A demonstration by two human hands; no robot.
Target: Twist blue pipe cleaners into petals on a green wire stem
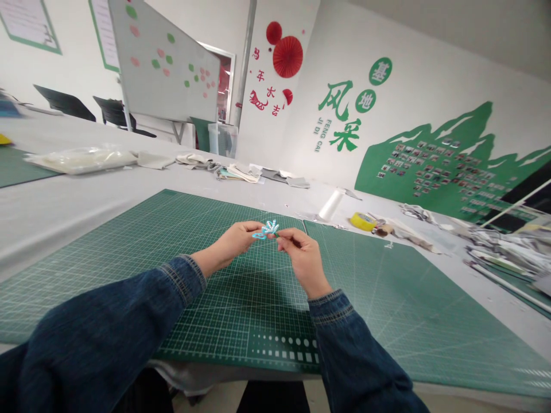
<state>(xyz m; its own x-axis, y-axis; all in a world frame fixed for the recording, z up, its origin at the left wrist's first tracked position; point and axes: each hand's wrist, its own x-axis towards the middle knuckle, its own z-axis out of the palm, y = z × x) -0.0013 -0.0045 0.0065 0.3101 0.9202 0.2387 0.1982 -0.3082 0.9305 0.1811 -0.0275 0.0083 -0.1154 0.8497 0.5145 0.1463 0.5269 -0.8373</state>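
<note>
A small blue and white flower-like ornament (271,228) is held up above the green cutting mat (206,229), between my two hands. My left hand (236,242) pinches it from the left side, where a light blue looped part shows by the fingertips. On the other side, the thumb and forefinger of my right hand (303,255) are pressed together at the ornament's lower right edge. What exactly lies between those fingertips is too small to make out fully. Both hands are raised over the mat, and their shadow falls on it.
A second green mat (404,298) adjoins on the right. Beyond the mats lie a white roll (331,205), yellow tape (363,221), cloth scraps (243,172) and a plastic-wrapped bundle (84,159). More cloth and a white rod (508,285) are at the far right.
</note>
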